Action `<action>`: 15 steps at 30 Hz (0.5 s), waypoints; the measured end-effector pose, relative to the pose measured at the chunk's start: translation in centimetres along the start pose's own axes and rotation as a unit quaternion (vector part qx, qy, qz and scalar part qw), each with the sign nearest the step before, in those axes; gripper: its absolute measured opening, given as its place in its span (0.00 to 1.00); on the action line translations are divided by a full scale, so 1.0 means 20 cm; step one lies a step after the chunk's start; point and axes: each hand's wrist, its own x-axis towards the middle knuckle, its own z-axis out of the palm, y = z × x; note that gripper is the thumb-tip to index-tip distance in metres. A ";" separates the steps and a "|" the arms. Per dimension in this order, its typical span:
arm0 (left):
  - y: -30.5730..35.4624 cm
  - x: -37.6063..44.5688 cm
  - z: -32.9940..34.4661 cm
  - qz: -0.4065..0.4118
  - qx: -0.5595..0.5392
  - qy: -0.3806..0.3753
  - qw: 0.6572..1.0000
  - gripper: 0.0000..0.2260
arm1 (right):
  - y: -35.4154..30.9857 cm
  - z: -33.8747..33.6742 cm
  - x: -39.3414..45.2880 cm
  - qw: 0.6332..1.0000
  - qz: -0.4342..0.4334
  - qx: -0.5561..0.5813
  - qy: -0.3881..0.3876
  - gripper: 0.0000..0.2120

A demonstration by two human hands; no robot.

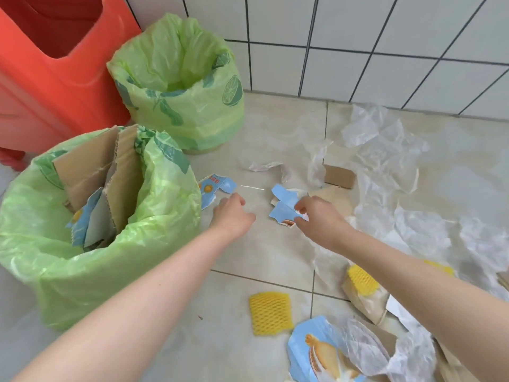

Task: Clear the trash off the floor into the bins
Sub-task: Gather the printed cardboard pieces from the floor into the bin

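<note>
Trash: blue card scrap point(283, 206) pinched in right hand point(316, 219), just off floor. Left hand point(234, 216) loosely curled, empty, near second scrap point(217, 186). Best carried together to cardboard bin point(91, 244).

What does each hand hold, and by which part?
The right hand pinches the torn blue cardboard piece by its right edge. The left hand holds nothing.

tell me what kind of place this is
Probably a tiled utility or waste corner indoors, though which room is unclear. The clues: a white tiled wall with dark grout, a beige tiled floor, and two bins lined with green plastic bags beside a large red plastic bin.
</note>
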 end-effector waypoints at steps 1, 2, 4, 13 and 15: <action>0.00 0.04 -0.01 0.001 0.028 0.013 1.000 0.23 | -0.01 0.01 0.04 1.000 -0.003 -0.020 -0.005 0.18; 0.01 0.07 -0.02 0.002 0.056 0.033 0.998 0.25 | -0.03 0.02 0.08 0.999 -0.005 -0.040 -0.010 0.20; -0.01 0.13 -0.03 -0.004 0.085 0.075 0.994 0.30 | -0.06 0.05 0.14 0.995 -0.010 -0.094 -0.022 0.24; -0.14 0.21 -0.02 -0.067 0.041 0.083 0.993 0.39 | -0.08 0.16 0.22 0.978 -0.024 -0.208 -0.013 0.33; -0.14 0.19 0.00 -0.054 0.072 0.086 0.992 0.38 | -0.06 0.17 0.19 0.976 -0.053 -0.210 -0.011 0.31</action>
